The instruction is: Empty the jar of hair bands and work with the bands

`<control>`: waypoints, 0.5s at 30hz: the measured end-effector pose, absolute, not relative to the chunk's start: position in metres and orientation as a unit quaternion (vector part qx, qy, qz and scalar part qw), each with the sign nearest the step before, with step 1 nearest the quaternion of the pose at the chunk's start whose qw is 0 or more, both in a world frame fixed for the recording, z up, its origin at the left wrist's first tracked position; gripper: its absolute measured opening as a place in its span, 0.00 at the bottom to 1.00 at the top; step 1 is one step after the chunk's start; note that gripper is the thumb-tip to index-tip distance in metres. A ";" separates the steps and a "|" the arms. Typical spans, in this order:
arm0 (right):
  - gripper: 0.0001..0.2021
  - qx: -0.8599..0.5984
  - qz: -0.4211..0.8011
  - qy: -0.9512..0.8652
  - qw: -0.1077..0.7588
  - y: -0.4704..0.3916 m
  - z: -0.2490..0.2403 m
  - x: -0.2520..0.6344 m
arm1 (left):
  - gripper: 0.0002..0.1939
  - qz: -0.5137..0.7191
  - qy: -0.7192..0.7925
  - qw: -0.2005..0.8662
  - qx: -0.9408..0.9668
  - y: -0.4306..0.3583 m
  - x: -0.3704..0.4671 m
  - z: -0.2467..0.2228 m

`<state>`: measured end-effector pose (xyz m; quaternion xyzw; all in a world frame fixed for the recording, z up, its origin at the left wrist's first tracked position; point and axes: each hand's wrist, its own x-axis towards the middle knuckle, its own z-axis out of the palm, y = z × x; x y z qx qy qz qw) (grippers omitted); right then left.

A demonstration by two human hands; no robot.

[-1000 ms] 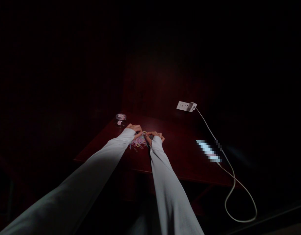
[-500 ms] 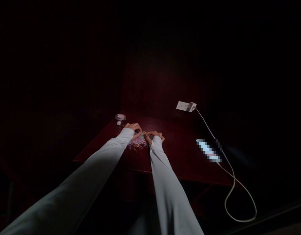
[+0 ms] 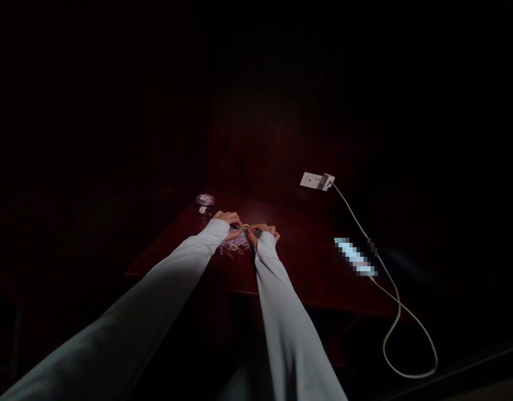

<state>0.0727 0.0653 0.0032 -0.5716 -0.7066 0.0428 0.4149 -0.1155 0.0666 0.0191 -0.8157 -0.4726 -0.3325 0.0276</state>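
Note:
A small heap of colourful elastic hair ties lies on the dark red table, between and just below my two hands. My left hand bends over the heap's far left side, its thumb and fingers closed in a pinch. From the right, my right hand reaches in with fingertips also pinched together. A yellow hair tie shows right between the two sets of fingertips. Whether either hand grips it is too small and dim to make out.
A clear round container with pinkish things stands at the table's back left. A wall socket holds a charger. Its white cable loops past the right edge to a blurred, lit device.
My left fingers have shifted very slightly over the hair ties, towards my right hand. My right hand has hardly moved, and the rest stands as before.

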 end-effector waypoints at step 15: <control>0.05 -0.561 0.067 -0.724 0.396 0.055 0.014 0.075 | 0.08 -0.340 -0.474 0.031 -0.812 0.067 -0.113 0.018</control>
